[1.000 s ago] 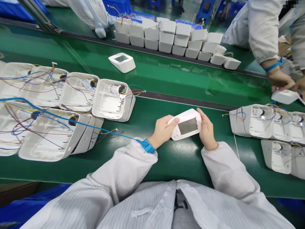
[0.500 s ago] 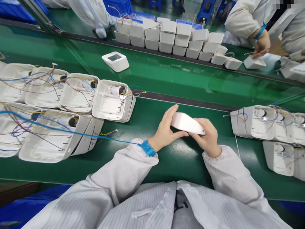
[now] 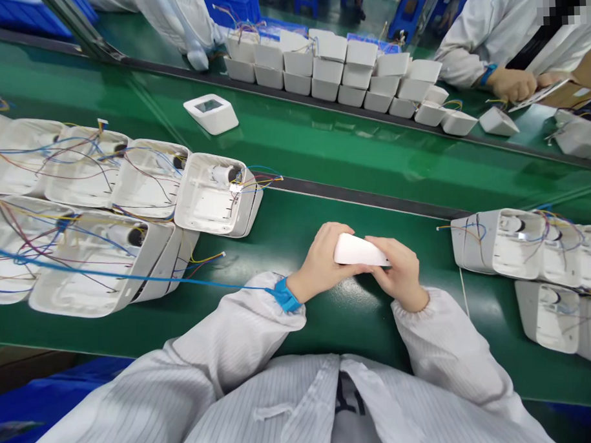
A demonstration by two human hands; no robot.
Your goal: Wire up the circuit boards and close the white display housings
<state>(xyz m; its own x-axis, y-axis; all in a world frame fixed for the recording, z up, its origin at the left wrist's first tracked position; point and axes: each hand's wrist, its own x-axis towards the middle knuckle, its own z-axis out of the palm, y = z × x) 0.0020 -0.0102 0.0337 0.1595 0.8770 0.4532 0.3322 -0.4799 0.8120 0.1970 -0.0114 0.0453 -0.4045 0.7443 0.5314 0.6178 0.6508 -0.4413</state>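
One white plastic device [image 3: 358, 250] is over the green table [image 3: 347, 320]. The left hand [image 3: 322, 260] curls around its left end; the right hand [image 3: 400, 271] pinches its right end. Its long way runs left to right, the right end a bit nearer the person [image 3: 262, 390]. A plain white side faces the person.

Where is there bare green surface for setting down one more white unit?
Bare patches: the bench between the right hand and the right wired housings; also the far green strip, right of the screen unit, in front of the stacked shells. Crowded: the left side, with the left wired housings and a blue cord crossing.
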